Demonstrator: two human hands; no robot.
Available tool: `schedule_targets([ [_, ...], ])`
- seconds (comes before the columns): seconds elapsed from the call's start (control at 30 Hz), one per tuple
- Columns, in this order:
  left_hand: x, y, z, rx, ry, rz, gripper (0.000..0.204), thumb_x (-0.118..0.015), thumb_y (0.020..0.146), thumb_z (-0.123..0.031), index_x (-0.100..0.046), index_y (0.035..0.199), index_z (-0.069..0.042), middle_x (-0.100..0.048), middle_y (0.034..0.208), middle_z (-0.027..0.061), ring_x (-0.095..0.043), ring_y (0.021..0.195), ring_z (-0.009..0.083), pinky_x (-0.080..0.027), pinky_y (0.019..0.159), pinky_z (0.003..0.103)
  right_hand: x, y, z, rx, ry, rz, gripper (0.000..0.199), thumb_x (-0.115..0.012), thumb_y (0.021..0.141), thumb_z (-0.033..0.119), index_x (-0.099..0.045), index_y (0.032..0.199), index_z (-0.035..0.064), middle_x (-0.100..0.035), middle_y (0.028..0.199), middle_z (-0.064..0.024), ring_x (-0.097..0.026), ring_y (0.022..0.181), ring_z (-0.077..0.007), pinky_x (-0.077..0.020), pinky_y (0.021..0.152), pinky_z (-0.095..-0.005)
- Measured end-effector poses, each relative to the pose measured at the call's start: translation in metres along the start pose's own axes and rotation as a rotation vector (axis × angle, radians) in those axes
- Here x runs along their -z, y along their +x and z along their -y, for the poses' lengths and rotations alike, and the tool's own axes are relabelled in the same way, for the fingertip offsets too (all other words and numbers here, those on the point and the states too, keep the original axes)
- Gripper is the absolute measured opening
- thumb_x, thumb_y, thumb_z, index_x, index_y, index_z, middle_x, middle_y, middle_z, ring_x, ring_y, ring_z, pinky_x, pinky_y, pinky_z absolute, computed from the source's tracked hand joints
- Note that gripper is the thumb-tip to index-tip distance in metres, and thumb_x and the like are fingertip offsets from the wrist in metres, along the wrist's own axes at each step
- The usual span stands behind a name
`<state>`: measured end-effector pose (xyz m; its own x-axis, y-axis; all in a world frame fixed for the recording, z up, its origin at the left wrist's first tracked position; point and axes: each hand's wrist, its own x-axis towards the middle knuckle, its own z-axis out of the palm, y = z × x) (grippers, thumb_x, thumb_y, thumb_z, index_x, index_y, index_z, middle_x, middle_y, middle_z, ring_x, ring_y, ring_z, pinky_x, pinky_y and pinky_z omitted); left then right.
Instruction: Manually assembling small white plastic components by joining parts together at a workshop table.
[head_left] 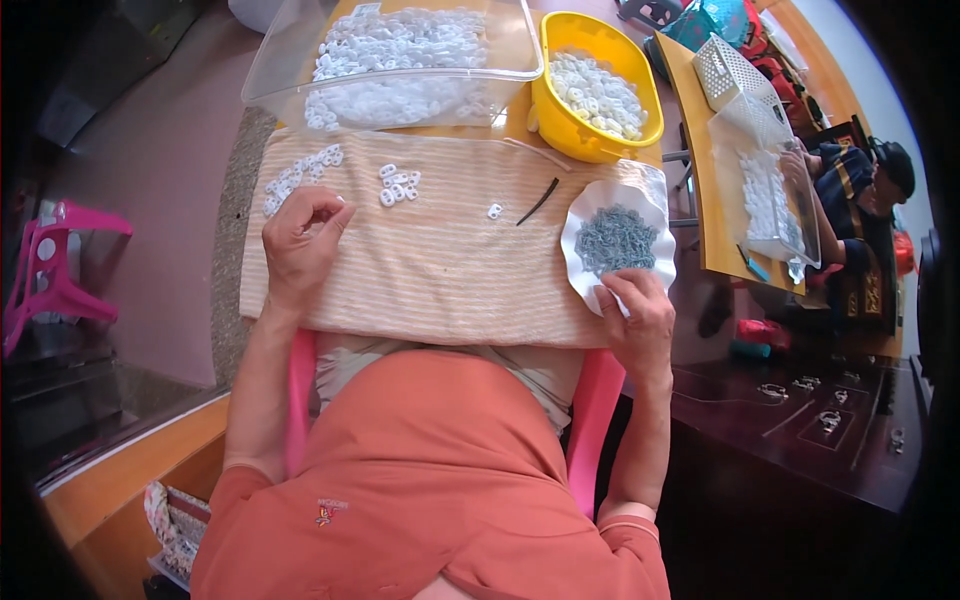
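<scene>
On striped cloth point(440, 270), left hand point(300, 240) pinches; right hand point(635, 315) touches white dish point(585, 215).

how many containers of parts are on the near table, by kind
Clear plastic tub of white pieces: 1
Yellow bowl of white pieces: 1
White scalloped dish of grey pieces: 1
Total: 3

The right hand touches the dish; the left hand rests on the striped cloth.

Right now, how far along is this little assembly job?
Early, it seems. Two small groups of white pieces lie on the striped cloth. The left hand pinches something small; the right hand reaches the grey clips. The clear bin and yellow tub remain full.
</scene>
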<state>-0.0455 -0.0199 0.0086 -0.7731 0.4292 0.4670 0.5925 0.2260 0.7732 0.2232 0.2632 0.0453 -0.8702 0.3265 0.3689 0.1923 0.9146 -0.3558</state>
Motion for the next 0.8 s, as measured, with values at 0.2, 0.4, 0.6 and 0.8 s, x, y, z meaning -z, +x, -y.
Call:
schedule_targets([
  [0.2, -0.007, -0.007, 0.001, 0.168, -0.265, 0.079, 0.010, -0.073, 0.080, 0.001, -0.064, 0.084, 0.000, -0.063, 0.087, 0.0018, -0.058, 0.075, 0.0057, -0.048, 0.066, 0.019, -0.008, 0.000, 0.014, -0.032, -0.150, 0.096, 0.023, -0.067, 0.084, 0.020, -0.068, 0.100, 0.0023, -0.063, 0.093, -0.0130, -0.060, 0.086, -0.0317, -0.0484, 0.072, -0.0411],
  [0.4, -0.012, -0.009, -0.002, 0.274, -0.363, 0.139, 0.007, -0.071, 0.083, -0.001, -0.067, 0.088, 0.000, -0.063, 0.089, -0.0002, -0.057, 0.075, 0.0037, -0.047, 0.067, 0.018, -0.013, 0.004, 0.019, -0.033, -0.186, 0.116, 0.025, -0.067, 0.085, 0.023, -0.067, 0.099, 0.0022, -0.061, 0.091, -0.0129, -0.058, 0.085, -0.0311, -0.0471, 0.072, -0.0415],
  [0.6, -0.015, -0.013, -0.004, 0.301, -0.450, 0.169, 0.007, -0.069, 0.085, -0.001, -0.067, 0.091, -0.001, -0.063, 0.091, -0.0009, -0.057, 0.076, 0.0034, -0.046, 0.068, 0.017, -0.024, 0.001, 0.019, -0.002, -0.174, -0.029, 0.021, -0.071, 0.077, 0.022, -0.066, 0.091, 0.0070, -0.060, 0.086, -0.0081, -0.057, 0.081, -0.0294, -0.0465, 0.067, -0.0407],
  [0.8, -0.017, -0.015, -0.005, 0.319, -0.513, 0.222, 0.008, -0.070, 0.085, 0.000, -0.067, 0.092, -0.001, -0.064, 0.091, -0.0008, -0.058, 0.077, 0.0033, -0.047, 0.069, 0.018, -0.031, -0.004, 0.021, -0.020, -0.165, -0.062, 0.018, -0.071, 0.078, 0.018, -0.066, 0.090, 0.0063, -0.059, 0.084, -0.0079, -0.057, 0.079, -0.0287, -0.0457, 0.067, -0.0403],
])
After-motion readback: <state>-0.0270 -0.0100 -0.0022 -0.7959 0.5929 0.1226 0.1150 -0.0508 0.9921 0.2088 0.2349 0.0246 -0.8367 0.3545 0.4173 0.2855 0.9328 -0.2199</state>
